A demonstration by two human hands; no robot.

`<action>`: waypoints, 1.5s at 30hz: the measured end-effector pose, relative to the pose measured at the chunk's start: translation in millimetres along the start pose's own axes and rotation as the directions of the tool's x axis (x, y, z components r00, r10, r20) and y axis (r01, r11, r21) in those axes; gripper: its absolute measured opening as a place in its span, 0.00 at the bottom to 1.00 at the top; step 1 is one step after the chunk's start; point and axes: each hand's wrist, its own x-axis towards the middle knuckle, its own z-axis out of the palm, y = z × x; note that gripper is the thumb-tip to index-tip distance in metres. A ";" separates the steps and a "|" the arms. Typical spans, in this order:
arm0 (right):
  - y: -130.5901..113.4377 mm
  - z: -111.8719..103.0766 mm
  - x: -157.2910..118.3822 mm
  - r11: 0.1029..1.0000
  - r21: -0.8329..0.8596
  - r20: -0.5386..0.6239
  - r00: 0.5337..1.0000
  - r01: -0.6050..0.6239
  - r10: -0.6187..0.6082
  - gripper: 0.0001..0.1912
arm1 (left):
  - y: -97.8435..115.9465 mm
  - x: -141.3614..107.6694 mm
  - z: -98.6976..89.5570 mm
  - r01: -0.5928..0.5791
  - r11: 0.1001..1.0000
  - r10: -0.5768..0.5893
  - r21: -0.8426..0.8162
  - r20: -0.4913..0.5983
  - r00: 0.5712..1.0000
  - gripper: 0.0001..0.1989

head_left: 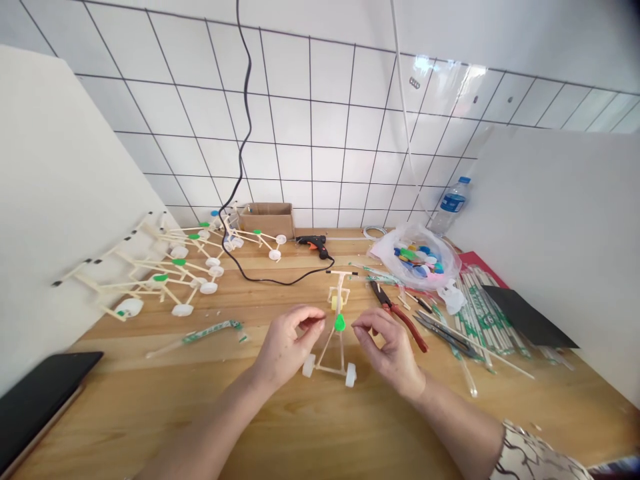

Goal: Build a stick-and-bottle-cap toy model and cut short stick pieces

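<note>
Between my two hands a small model tricycle [324, 369] made of pale wooden sticks stands on the table. It has a green seat [340, 323], white bottle-cap wheels [351, 375] at the near end, a yellowish wheel farther off, and a handlebar with black tips. My left hand [293, 339] is just left of the seat, thumb and forefinger pinched together. On the other side my right hand [395, 353] is curled, its fingertips close together beside the seat. Whether either pinch holds something tiny cannot be made out.
Several similar stick models [160, 278] stand at left, near a black tablet [45, 393]. Behind are a glue gun [314, 244] and a cardboard box [267, 219]. At right lie a bag of caps [390, 250], red-handled pliers [410, 327], scissors [447, 335] and wrapped sticks [485, 307].
</note>
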 end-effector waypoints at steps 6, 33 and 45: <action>6.6 -0.5 -6.6 0.997 -0.017 0.112 0.991 -0.073 0.074 0.06 | 5.0 3.8 -2.1 0.297 0.955 -0.286 0.016 0.326 0.901 0.09; 13.3 2.2 -5.4 0.980 0.006 0.171 0.966 -0.197 0.193 0.11 | 0.6 -1.4 8.7 0.339 0.938 -0.304 -0.076 0.294 0.906 0.10; 18.7 0.7 -6.9 0.973 -0.018 0.200 0.953 -0.228 0.227 0.11 | -1.6 1.3 3.4 0.299 0.947 -0.275 -0.115 0.188 0.943 0.10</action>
